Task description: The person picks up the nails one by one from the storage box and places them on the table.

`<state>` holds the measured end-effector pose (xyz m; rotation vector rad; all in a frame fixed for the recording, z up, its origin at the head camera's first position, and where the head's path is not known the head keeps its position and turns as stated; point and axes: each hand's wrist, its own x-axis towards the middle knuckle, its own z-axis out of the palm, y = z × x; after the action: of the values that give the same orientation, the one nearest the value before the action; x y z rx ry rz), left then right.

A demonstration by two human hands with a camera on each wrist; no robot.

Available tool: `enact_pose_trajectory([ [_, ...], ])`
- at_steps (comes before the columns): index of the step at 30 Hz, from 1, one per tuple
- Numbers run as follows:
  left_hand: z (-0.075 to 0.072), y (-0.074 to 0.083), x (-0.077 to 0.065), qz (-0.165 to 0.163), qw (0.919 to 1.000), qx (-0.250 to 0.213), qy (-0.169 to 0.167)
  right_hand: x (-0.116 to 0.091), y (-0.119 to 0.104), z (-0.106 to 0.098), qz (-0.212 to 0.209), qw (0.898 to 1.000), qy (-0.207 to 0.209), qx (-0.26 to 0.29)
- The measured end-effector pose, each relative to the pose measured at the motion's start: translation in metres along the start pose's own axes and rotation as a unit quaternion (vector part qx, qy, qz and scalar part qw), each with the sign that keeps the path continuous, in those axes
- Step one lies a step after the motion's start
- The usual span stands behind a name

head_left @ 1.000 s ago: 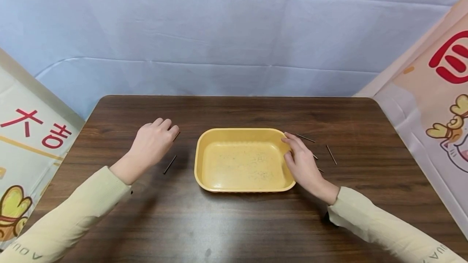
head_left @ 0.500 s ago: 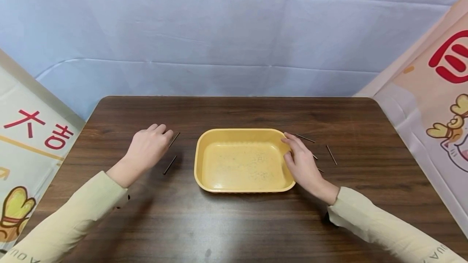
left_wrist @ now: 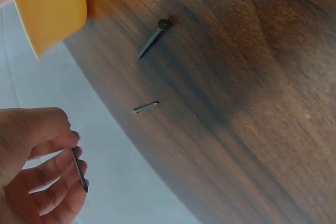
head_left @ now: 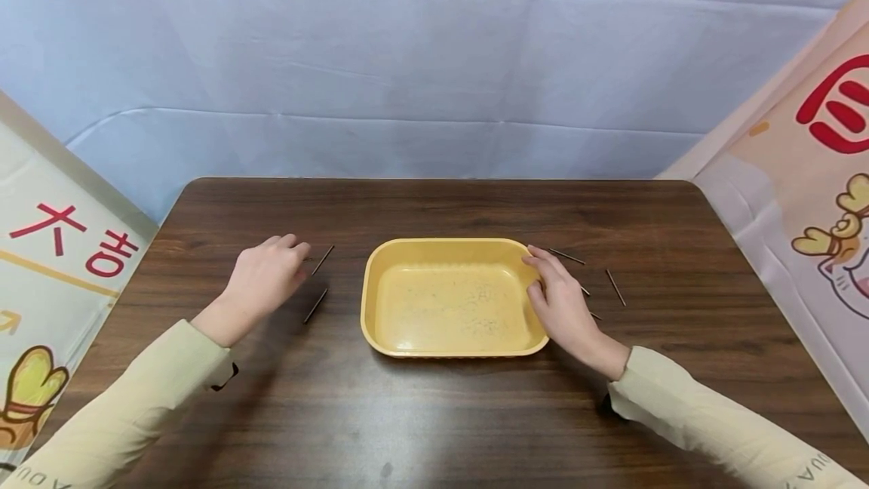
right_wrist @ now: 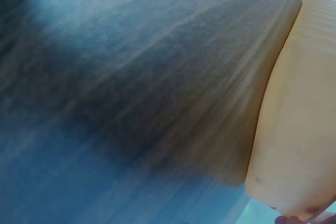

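Observation:
In the left wrist view my left hand [left_wrist: 39,166] pinches a thin dark nail [left_wrist: 80,170] between thumb and fingers. The head view has that hand [head_left: 268,278] above the table, left of the basin, close beside two more nails, a farther one [head_left: 323,259] and a nearer one [head_left: 315,306]. The yellow plastic basin [head_left: 455,355] stands mid-table with nothing inside. My right hand [head_left: 566,304] holds its right rim, fingertips over the edge. In the right wrist view the basin's outer wall [right_wrist: 296,114] fills the right side, with only bits of fingers at the bottom.
Several nails lie right of the basin, including one at the back [head_left: 566,256] and one farther right [head_left: 615,287]; others are partly hidden by my right hand. The dark wooden table [head_left: 434,429] ends at a pale cloth backdrop [head_left: 407,81], with printed panels at both sides.
My left hand has drawn back a little to the left and toward me, uncovering the farther nail on the left. The right hand and basin stay put.

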<state>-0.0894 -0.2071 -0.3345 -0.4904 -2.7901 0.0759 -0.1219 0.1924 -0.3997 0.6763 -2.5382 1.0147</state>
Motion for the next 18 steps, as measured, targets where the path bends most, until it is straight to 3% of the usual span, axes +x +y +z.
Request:
enact_pose_trajectory([
  [9,0.0038,-0.0057,-0.0017,-0.035,0.9984,-0.024,-0.038,0.0004,-0.0009,-0.0007,0.007,1.0,-0.006,-0.002],
  [18,0.0092,-0.0097,-0.0058,-0.06,0.996,-0.047,-0.048,0.0007,-0.0016,-0.0008,0.008,1.0,-0.003,0.001],
])
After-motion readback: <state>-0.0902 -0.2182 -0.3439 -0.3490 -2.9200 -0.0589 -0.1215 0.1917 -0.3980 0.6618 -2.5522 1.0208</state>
